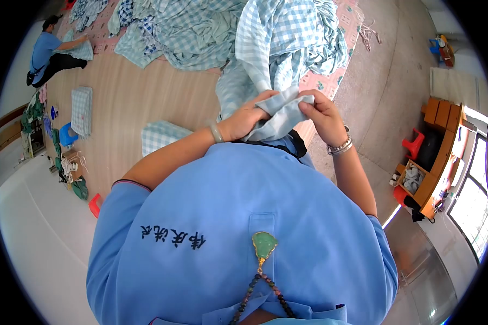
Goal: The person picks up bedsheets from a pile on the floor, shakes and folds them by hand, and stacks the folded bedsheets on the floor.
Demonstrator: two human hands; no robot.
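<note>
A pale blue-and-white checked cloth (279,114) is bunched up in front of my chest. My left hand (245,119) grips one folded edge of it, with the fingers partly hidden under the fabric. On the other side, my right hand (321,112) pinches a corner of the same cloth between thumb and fingers. From my hands the checked fabric runs forward into a large heap of similar cloths (200,38) on the table.
A pink patterned sheet (331,76) lies beneath the heap. Folded checked stacks (81,111) (162,135) rest on the wooden table (130,86). At the far left a person (51,49) in blue handles cloth. Wooden desks (442,157) and a red stool (413,142) stand right.
</note>
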